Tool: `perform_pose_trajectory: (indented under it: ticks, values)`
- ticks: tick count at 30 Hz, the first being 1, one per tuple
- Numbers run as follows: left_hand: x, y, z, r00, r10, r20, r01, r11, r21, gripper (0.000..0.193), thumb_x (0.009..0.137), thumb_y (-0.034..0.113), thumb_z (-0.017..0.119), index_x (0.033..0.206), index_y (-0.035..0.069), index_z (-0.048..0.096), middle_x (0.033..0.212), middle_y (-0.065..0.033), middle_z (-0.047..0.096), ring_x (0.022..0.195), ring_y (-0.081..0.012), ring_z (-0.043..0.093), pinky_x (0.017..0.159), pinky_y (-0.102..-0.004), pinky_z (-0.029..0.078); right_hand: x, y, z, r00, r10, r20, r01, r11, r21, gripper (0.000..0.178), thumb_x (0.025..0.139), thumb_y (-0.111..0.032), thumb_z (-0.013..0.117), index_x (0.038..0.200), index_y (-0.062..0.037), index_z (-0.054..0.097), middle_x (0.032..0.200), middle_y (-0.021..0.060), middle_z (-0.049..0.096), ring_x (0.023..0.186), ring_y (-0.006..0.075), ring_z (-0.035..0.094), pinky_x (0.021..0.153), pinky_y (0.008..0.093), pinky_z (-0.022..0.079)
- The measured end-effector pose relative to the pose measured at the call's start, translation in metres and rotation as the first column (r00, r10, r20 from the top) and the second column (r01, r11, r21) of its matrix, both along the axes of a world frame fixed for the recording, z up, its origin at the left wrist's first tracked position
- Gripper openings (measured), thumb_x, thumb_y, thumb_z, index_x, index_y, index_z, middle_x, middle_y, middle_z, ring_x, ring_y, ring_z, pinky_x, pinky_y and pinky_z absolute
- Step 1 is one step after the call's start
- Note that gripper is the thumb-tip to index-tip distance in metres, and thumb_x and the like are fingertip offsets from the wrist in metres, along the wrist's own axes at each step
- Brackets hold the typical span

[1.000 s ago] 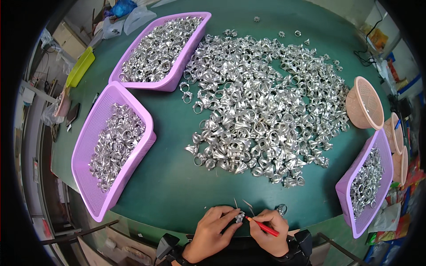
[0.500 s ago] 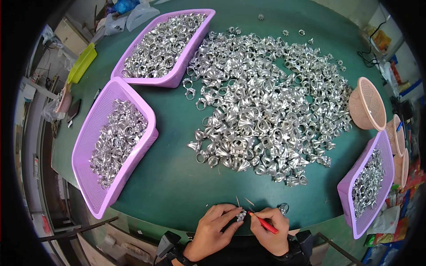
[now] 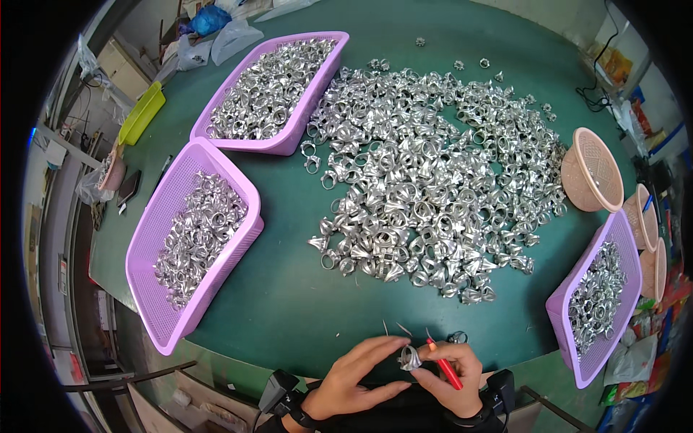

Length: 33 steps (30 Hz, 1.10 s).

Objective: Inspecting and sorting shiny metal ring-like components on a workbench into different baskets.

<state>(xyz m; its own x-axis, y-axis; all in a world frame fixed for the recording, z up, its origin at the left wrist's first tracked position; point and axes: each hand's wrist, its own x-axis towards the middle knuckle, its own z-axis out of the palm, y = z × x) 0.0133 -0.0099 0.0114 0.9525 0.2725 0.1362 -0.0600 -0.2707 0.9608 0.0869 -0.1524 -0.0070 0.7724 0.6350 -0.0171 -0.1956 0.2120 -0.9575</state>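
Green worktop [image 3: 281,310] carries a silver ring pile [image 3: 419,180]. Before the pile, right hand [image 3: 456,369] pinches one shiny round metal ring [image 3: 411,362] and slim red tool [image 3: 450,374]; left hand [image 3: 355,379] spreads wide. Ring looks light, hard, slippery: hold its band.

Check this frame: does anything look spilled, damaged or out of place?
No damage or spill stands out. Mildly odd: a few small silver pieces lie on the green table beyond the far edge of the pile of silver rings, apart from the rest.
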Motion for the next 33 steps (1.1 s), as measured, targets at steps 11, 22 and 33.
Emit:
perform_pose_trajectory:
  ticks: [11,22,33]
  values:
    - [-0.008,0.013,0.014,0.997,0.023,0.068,-0.034,0.985,0.167,0.032,0.062,0.005,0.067,0.091,0.000,0.055,0.085,-0.0103,0.057,0.074,-0.0222,0.056,0.065,-0.0288,0.045,0.009,-0.007,0.031,0.834,-0.047,0.550,0.174,0.968,-0.181,0.016,0.083,-0.010,0.044,0.093,0.0019,0.046,0.076,0.0125,0.057,0.071,0.0206,0.055,0.071,0.0323,0.042]
    - [-0.022,0.111,0.069,0.705,0.626,0.334,-0.588,0.252,0.768,0.033,0.062,0.003,0.064,0.092,-0.001,0.051,0.088,-0.0130,0.053,0.082,-0.0276,0.051,0.073,-0.0332,0.040,0.030,-0.048,-0.005,0.818,-0.486,0.308,0.538,0.835,-0.112,0.025,0.087,-0.023,0.034,0.074,-0.0027,0.037,0.047,0.0056,0.040,0.037,0.0112,0.040,0.038,0.0199,0.034]
    - [0.044,0.071,0.011,0.939,0.339,0.064,-0.268,0.599,0.755,0.009,0.066,0.010,0.062,0.066,0.003,0.056,0.056,-0.0063,0.048,0.053,-0.0226,0.047,0.052,-0.0316,0.036,0.061,-0.006,0.051,0.875,-0.002,0.484,0.224,0.889,-0.400,0.016,0.063,-0.002,0.066,0.071,-0.0014,0.052,0.055,0.0049,0.053,0.048,0.0155,0.051,0.047,0.0229,0.039]
